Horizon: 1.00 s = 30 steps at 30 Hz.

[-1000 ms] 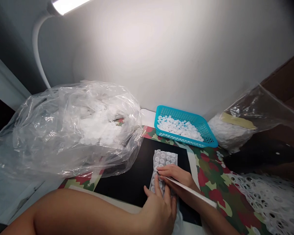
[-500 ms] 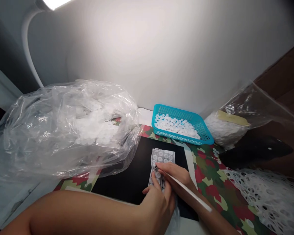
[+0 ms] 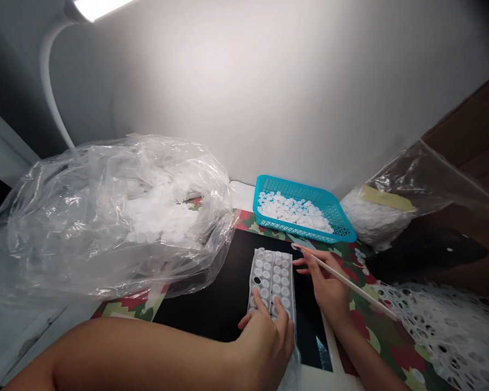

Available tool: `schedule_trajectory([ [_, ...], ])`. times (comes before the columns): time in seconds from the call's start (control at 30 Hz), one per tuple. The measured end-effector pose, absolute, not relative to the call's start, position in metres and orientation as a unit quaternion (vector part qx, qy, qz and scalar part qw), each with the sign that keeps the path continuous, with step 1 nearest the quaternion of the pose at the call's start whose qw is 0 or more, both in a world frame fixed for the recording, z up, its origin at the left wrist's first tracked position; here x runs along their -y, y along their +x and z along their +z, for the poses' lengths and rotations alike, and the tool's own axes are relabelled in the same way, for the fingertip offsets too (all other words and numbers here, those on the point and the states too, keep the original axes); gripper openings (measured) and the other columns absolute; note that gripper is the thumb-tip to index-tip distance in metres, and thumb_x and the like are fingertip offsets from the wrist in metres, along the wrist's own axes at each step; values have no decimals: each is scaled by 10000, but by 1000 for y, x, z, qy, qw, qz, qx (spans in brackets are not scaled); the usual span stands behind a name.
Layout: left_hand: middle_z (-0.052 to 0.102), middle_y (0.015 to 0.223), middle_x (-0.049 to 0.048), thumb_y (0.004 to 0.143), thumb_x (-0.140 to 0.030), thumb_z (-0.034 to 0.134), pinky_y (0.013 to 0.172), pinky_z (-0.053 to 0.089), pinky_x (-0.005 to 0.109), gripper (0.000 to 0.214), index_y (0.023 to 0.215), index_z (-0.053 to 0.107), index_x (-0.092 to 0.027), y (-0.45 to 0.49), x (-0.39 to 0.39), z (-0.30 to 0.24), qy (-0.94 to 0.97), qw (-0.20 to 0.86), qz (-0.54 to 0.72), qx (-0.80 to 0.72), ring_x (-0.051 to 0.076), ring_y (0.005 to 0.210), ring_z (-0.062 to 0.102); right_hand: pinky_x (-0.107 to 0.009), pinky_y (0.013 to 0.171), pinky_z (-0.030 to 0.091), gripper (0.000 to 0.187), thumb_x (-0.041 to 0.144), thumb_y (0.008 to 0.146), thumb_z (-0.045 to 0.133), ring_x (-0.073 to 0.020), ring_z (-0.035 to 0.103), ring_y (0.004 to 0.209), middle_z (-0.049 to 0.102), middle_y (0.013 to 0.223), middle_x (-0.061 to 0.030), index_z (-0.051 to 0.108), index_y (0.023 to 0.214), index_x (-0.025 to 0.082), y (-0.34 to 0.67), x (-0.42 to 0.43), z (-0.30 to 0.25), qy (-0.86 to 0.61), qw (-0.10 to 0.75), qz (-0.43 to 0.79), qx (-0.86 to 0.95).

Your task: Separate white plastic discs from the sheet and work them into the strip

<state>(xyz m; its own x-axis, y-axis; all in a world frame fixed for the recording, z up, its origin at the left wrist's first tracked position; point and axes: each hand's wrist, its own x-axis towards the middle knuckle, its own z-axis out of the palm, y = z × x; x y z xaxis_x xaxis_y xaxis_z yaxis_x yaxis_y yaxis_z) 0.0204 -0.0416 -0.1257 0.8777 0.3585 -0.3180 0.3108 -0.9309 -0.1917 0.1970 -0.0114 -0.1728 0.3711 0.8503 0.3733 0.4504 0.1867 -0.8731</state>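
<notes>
A grey sheet (image 3: 274,274) studded with small white discs lies on the black mat (image 3: 224,296); one spot on its left side shows a dark hole. My left hand (image 3: 269,339) presses its near end down with the fingers spread flat. My right hand (image 3: 328,282) is to the right of the sheet, pinched around a thin white stick (image 3: 350,282) whose tip carries a small white disc and points toward the turquoise basket (image 3: 342,225) of loose white discs.
A large crumpled clear bag (image 3: 110,212) of white pieces fills the left. A second clear bag (image 3: 395,209) of white pieces sits at the right by a brown box. A punched-out white sheet (image 3: 444,331) lies at the lower right. A lamp arm (image 3: 49,76) rises at the left.
My right hand lifted the stick off the sheet and moved right and away toward the basket, leaving a dark empty hole in the sheet. My left hand stayed on the sheet's near end.
</notes>
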Motion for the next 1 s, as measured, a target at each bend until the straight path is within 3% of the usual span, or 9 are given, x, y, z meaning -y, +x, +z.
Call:
schedule_trajectory([
  [0.1, 422, 1409, 209, 689, -539, 707, 425, 385, 318, 880, 1425, 374, -188, 21, 40, -120, -966, 59, 179, 176, 498, 1109, 513, -344, 772, 585, 169, 327, 900, 558, -211, 672, 929, 701, 1042, -60, 676, 957, 221, 200, 10, -176, -606, 506, 167, 591],
  [0.2, 420, 1415, 195, 750, -510, 659, 417, 393, 320, 797, 1423, 379, -188, 22, 40, -118, -963, 61, 192, 178, 497, 1116, 510, -365, 907, 512, 134, 284, 907, 550, -212, 643, 1017, 695, 1072, -50, 669, 933, 230, 198, 12, -174, -581, 476, 140, 645],
  [0.4, 474, 1378, 171, 851, -382, 524, 429, 416, 340, 554, 1383, 446, -247, 19, 45, -142, -969, 84, 117, 199, 481, 1091, 536, -316, 832, 516, 145, 265, 919, 531, -194, 653, 939, 703, 984, -44, 662, 973, 231, 193, 19, -168, -565, 421, 174, 688],
  [0.63, 467, 1378, 174, 854, -364, 500, 450, 409, 340, 527, 1374, 459, -280, 17, 48, -163, -969, 91, 79, 218, 484, 1093, 531, -299, 857, 503, 185, 233, 930, 518, -186, 638, 981, 691, 1029, -35, 648, 1060, 254, 187, 24, -165, -516, 369, 222, 741],
  [0.8, 471, 1364, 186, 836, -368, 530, 498, 379, 329, 536, 1362, 471, -287, 15, 48, -166, -970, 106, 32, 216, 443, 1061, 551, -355, 887, 505, 181, 229, 929, 508, -217, 627, 1024, 684, 1065, -62, 643, 1049, 240, 189, 23, -166, -503, 376, 204, 751],
  [1.0, 461, 1366, 199, 826, -391, 547, 510, 355, 319, 570, 1375, 457, -267, 15, 48, -167, -970, 111, 33, 215, 445, 1052, 546, -325, 825, 509, 132, 207, 915, 529, -201, 632, 938, 681, 953, -53, 641, 985, 223, 188, 23, -167, -501, 380, 181, 756],
])
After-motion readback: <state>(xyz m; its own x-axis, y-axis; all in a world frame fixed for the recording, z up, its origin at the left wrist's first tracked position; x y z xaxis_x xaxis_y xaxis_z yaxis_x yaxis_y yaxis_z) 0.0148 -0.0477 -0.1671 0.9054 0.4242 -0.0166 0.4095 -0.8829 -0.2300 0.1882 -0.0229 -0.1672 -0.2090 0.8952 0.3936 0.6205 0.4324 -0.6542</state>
